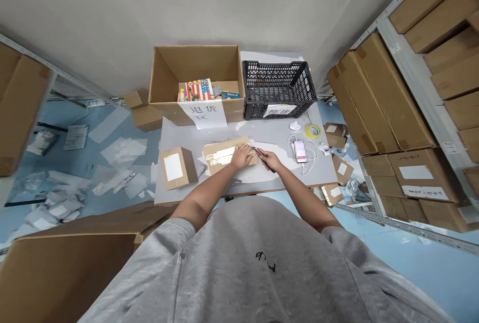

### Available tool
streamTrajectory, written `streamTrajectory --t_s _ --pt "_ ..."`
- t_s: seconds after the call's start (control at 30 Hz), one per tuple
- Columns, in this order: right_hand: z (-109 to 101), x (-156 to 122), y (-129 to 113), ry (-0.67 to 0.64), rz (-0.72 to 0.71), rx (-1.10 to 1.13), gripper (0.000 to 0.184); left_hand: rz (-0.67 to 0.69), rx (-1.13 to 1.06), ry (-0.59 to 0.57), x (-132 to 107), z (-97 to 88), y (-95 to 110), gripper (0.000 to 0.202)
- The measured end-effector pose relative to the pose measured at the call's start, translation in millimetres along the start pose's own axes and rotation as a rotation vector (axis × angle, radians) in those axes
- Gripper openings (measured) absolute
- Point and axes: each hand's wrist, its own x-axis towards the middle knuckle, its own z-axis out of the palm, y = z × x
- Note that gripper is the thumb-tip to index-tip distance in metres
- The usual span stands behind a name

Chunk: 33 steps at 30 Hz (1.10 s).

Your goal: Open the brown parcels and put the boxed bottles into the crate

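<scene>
A flat cardboard parcel [215, 161] with shiny tape and a white label strip lies on the table in front of me. My left hand [242, 156] rests on top of its right part, fingers laid over the taped surface. My right hand [268, 160] is closed round a slim black-and-red utility knife [275, 169], its front end at the parcel's right end, close to my left fingertips. The blade cannot be made out. Under the parcel's right side is a white paper sheet [267, 175].
Behind stand an open carton [164, 108] with books and a black plastic crate [277, 101]. A labelled box [190, 165] is on the left; a phone [300, 151] with cable and a tape roll [313, 131] are on the right. Shelves of cartons [419, 173] flank the table; paper scraps litter the floor.
</scene>
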Motion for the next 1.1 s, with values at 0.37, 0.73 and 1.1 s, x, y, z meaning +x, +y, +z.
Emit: streamTrajectory --t_s 0.37,0.73,1.1 --pt "-2.6 -1.5 2.4 -0.049 -0.007 0.022 0.059 -0.161 -0.207 -0.114 26.0 -15.0 -10.5 0.014" --pt "-1.1 13.4 -6.3 -0.056 -0.048 -0.030 0.057 -0.321 -0.039 -0.004 19.8 -9.3 -13.7 0.026" --pt "5.0 15.5 -20.0 0.009 -0.014 -0.183 0.054 -0.221 -0.089 0.075 4.1 -5.3 -13.2 0.018"
